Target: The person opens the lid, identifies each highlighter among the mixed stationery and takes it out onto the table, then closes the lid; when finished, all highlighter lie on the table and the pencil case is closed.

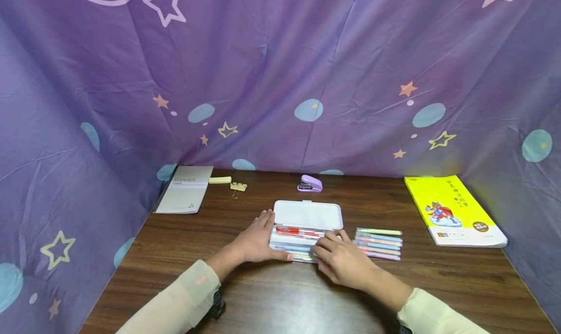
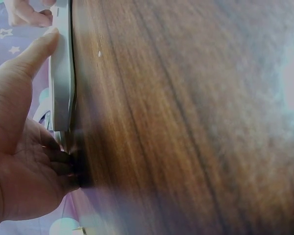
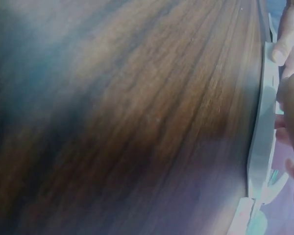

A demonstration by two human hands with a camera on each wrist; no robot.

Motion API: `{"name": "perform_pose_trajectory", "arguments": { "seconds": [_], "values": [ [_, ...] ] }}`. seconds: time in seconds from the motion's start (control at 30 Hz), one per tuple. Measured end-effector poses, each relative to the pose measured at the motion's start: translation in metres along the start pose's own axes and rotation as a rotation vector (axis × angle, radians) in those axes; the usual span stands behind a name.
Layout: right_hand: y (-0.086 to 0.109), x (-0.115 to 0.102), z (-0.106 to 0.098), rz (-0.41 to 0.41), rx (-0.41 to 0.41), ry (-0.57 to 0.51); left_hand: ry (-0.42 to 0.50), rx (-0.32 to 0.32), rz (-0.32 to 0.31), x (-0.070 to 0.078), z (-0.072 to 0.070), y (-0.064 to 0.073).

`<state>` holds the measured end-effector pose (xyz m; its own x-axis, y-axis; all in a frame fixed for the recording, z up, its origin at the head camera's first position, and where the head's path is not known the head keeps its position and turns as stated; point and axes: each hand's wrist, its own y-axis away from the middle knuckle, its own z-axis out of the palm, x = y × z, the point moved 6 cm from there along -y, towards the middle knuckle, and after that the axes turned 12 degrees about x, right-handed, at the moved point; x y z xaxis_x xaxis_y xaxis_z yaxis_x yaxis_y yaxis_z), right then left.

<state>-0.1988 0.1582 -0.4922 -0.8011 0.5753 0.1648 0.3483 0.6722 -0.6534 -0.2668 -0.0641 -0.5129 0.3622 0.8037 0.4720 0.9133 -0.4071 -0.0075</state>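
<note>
A white pencil case [image 1: 308, 214] lies with its lid tipped back; its near wall shows side-on in the left wrist view. Inside are a red pen [image 1: 287, 230] and several pale pens [image 1: 285, 248]. My left hand [image 1: 259, 239] holds the case's left end, thumb along the front rim and fingers around the side. Over the right end is my right hand [image 1: 339, 256], fingers bent down into the case among the pens. The hand covers its own fingertips, so I cannot tell whether they pinch a pen. Several pastel pens [image 1: 379, 244] lie side by side just right of it.
Behind the case sits a purple stapler [image 1: 310, 183]. At the back left are a notebook [image 1: 186, 190], a small yellow block [image 1: 220, 180] and a yellow binder clip [image 1: 238, 186]. A yellow book [image 1: 453, 210] lies at the right. Purple cloth [image 1: 280, 81] encloses the table.
</note>
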Motion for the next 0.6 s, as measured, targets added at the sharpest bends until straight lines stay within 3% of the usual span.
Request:
{"name": "perform_pose_trajectory", "arguments": {
  "seconds": [0.6],
  "values": [
    [0.0008, -0.0023, 0.0047, 0.021, 0.000, 0.002, 0.001, 0.004, 0.004, 0.0011, -0.0003, -0.0007]
  ]
}}
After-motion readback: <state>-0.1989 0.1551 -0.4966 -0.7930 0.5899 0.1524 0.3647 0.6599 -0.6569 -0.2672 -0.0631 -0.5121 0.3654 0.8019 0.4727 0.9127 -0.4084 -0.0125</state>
